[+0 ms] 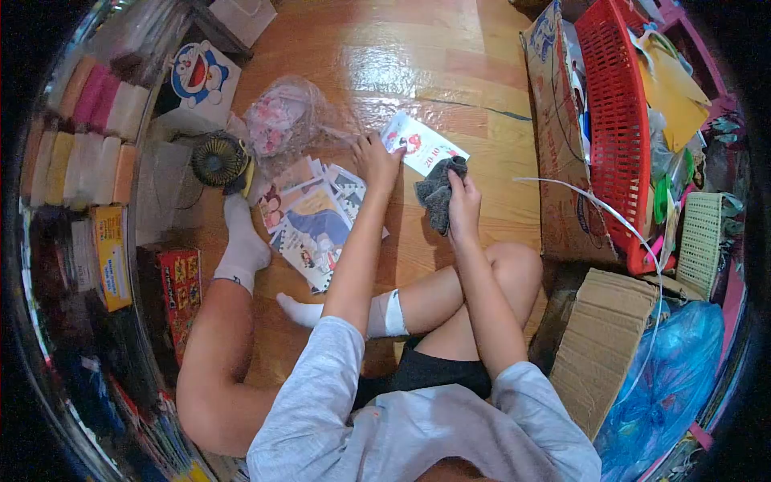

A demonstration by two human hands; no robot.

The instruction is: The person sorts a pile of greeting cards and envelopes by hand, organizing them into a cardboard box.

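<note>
Head view shows the right hand [463,202] at the centre of the frame, its grip closed around a dark grey cloth [438,193] that hangs bunched to the left of the fingers, just above the wooden floor [418,72]. Beside it, slightly higher and to the left, the left hand [377,159] lies flat with fingers spread, grip open, pressing on the near corner of a white printed card [422,143] that rests on the floor. Left of the left forearm, a loose pile of illustrated booklets [309,221] fans out on the floor, next to the person's socked foot [241,245]. Above the pile sits a crumpled clear plastic bag [281,116] and, left of it, a small black fan [218,161]. At the right of the frame, a cardboard box [562,161] stands upright with a red plastic basket [614,120] leaning inside it; a flattened cardboard piece [602,337] lies lower right.
</note>
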